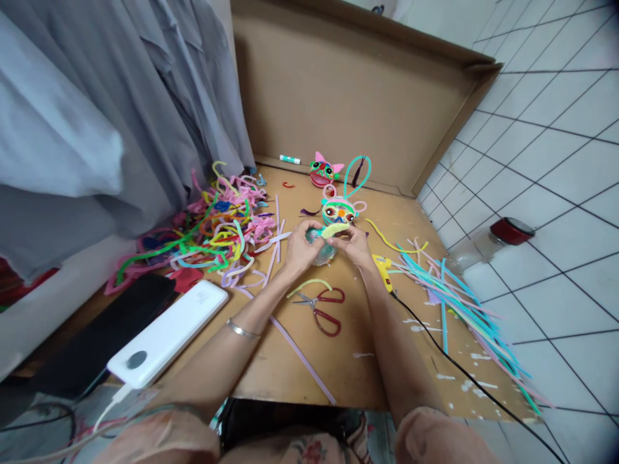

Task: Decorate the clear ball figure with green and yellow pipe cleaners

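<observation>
Over the middle of the wooden table, my left hand [304,247] grips a teal fuzzy piece [320,252] of rounded shape. My right hand [354,247] pinches a pale yellow-green fuzzy strip [335,230], which lies against the top of the teal piece. Just beyond both hands stands a green animal-face figure [340,211] with pink loops. Nearer to me, scissors [320,309] with red handles rest open on the table, beside a short curved yellow-green stem [309,284]. A yellow glue gun [383,270] lies close to my right wrist.
Tangled colourful stems [213,225] fill the left side, near a white power bank [167,335]. Straight blue and pink stems [449,303] lie right, crossed by a black cable [435,341]. A pink-eared figure [323,172] and glue stick [290,159] sit at the cardboard wall [348,96].
</observation>
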Action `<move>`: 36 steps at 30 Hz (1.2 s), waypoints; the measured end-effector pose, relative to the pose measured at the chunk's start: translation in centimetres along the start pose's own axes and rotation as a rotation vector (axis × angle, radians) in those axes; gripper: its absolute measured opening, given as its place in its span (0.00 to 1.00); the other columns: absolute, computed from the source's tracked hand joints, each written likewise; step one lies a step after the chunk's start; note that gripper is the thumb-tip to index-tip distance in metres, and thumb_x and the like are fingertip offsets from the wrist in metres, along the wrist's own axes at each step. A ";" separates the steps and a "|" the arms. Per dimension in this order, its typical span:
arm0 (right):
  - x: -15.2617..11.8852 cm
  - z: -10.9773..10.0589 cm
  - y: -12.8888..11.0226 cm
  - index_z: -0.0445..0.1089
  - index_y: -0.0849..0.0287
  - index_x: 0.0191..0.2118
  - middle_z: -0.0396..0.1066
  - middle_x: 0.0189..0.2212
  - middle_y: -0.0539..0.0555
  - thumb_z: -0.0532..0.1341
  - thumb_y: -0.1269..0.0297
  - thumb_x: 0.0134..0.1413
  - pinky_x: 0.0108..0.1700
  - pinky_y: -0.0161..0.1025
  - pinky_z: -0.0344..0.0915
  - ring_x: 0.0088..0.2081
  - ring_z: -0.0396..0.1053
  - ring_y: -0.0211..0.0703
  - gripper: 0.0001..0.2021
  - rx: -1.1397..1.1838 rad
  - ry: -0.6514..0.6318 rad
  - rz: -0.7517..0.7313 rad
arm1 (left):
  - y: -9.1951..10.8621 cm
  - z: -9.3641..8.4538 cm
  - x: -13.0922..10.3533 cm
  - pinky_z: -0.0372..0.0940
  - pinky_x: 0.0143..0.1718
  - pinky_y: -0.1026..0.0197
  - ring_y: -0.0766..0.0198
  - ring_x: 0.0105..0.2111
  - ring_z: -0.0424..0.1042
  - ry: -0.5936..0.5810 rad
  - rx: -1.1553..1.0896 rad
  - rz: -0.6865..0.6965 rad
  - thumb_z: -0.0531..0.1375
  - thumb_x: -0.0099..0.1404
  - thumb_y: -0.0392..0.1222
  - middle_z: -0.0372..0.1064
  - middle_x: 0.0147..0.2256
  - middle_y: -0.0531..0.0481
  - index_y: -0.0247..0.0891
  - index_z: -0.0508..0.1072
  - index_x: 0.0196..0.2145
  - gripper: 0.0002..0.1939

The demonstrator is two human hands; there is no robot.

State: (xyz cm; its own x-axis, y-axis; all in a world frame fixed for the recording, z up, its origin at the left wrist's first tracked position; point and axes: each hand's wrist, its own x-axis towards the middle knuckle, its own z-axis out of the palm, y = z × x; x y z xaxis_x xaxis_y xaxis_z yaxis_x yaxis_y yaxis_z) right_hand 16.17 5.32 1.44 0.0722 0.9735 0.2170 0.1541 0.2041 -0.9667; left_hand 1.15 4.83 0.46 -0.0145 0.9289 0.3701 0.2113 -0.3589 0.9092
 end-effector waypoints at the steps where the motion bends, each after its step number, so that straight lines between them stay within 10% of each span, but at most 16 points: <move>1: 0.1 -0.3 0.2 0.72 0.58 0.32 0.73 0.30 0.52 0.74 0.52 0.23 0.35 0.40 0.67 0.33 0.68 0.43 0.25 -0.006 -0.017 -0.001 | -0.1 0.0 0.0 0.65 0.42 0.59 0.60 0.38 0.70 -0.007 -0.013 0.001 0.58 0.51 0.34 0.72 0.38 0.50 0.38 0.69 0.38 0.14; 10: -1.0 -1.1 0.4 0.68 0.59 0.44 0.72 0.43 0.58 0.75 0.58 0.21 0.47 0.48 0.69 0.43 0.71 0.51 0.35 -0.135 -0.207 0.076 | 0.0 -0.3 -0.4 0.64 0.50 0.57 0.59 0.45 0.71 -0.034 -0.220 0.043 0.56 0.51 0.35 0.72 0.42 0.47 0.38 0.68 0.40 0.16; 17: -2.2 -0.2 1.2 0.66 0.59 0.48 0.71 0.47 0.58 0.74 0.58 0.25 0.52 0.50 0.68 0.48 0.70 0.53 0.37 -0.221 -0.126 0.047 | -1.7 -0.6 -0.4 0.61 0.55 0.55 0.57 0.53 0.66 0.125 -0.270 0.018 0.54 0.48 0.34 0.68 0.48 0.46 0.39 0.68 0.39 0.17; 27: -2.3 -0.2 0.9 0.66 0.60 0.48 0.71 0.48 0.60 0.74 0.58 0.23 0.51 0.50 0.68 0.48 0.70 0.54 0.38 -0.174 -0.110 0.096 | -2.4 -2.9 0.1 0.63 0.26 0.64 0.65 0.26 0.66 -0.116 -0.165 -0.412 0.54 0.53 0.40 0.66 0.29 0.52 0.39 0.67 0.36 0.12; 36: -2.6 -0.1 0.7 0.66 0.59 0.48 0.71 0.48 0.58 0.75 0.58 0.23 0.52 0.50 0.67 0.48 0.70 0.53 0.38 -0.166 -0.118 0.063 | -1.7 -2.3 -0.4 0.64 0.53 0.50 0.51 0.51 0.69 -0.184 -0.155 -0.292 0.70 0.43 0.47 0.65 0.54 0.38 0.37 0.63 0.55 0.41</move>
State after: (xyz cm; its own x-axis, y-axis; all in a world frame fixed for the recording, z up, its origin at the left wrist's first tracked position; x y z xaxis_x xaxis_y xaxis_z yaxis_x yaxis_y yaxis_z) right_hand 16.18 2.95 0.18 -0.0276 0.9911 0.1305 0.3141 0.1325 -0.9401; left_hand -1.41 4.82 -0.81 0.1269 0.9899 0.0632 0.0736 -0.0730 0.9946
